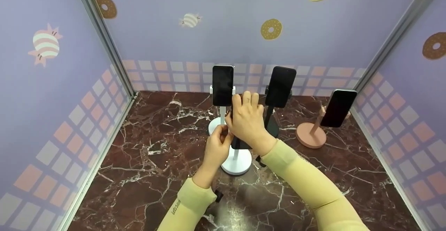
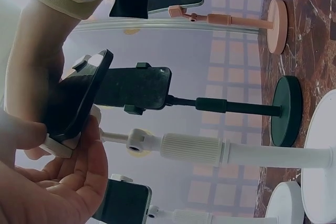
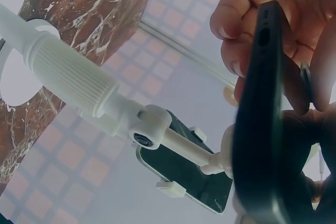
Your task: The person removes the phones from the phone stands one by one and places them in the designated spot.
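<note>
My right hand (image 1: 248, 117) is laid over a black smartphone (image 2: 79, 95), gripping it at the head of the front white phone stand (image 1: 236, 164). From the left, my left hand (image 1: 217, 145) comes up to the phone's side edge. In the left wrist view, its thumb and fingers pinch the white clamp (image 2: 59, 146) at the phone's lower end. The ribbed stem (image 2: 191, 148) rises to a ball joint behind the phone. In the right wrist view the phone's dark edge fills the foreground, and much of the clamp is hidden by it.
Behind stand another white stand holding a phone (image 1: 223, 84), a dark stand with a phone (image 1: 281, 86) and, on the right, a pink stand (image 1: 311, 135) with a phone. They sit on a dark red marbled tabletop (image 1: 156, 175) between purple patterned walls (image 1: 209, 43).
</note>
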Motion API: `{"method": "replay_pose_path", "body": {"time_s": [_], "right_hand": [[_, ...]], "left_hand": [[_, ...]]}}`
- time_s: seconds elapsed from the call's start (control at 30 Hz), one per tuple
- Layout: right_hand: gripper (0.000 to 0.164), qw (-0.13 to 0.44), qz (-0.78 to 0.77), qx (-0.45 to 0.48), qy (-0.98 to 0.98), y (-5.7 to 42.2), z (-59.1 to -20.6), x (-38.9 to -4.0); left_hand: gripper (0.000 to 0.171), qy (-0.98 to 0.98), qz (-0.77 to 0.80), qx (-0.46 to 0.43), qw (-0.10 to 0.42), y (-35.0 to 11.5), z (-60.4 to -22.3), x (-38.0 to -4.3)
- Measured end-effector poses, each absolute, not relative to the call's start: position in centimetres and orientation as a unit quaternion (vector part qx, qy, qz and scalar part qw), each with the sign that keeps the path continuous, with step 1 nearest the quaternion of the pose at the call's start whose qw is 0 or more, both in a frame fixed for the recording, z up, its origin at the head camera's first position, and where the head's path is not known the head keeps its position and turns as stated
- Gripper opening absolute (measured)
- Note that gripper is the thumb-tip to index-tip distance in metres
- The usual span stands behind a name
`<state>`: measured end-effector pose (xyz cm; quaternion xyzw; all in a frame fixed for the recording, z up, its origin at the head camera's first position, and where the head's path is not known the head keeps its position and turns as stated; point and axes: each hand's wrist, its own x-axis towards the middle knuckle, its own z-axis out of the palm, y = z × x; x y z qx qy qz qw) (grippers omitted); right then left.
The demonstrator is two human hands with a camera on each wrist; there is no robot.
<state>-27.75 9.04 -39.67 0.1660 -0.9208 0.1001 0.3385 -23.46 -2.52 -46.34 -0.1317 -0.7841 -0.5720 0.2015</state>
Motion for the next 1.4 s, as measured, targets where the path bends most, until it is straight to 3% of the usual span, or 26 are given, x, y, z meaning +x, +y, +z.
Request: {"method": "replay_pose_path", "body": {"time_s": [0.7,1.4], "right_hand": [[0.041,0.336,0.108,0.173,-0.919,9.6,-39.2,-27.9],[0.039,0.325,0.129,0.19,-0.917,10.2,-39.2,-27.6]], "left_hand": [[0.021,-0.79,-0.567,-0.122,0.199,-2.4,-46.0,-23.5],[0.022,-0.769,-0.603,-0.138,0.161,-2.9,-46.3,-23.5]]}}
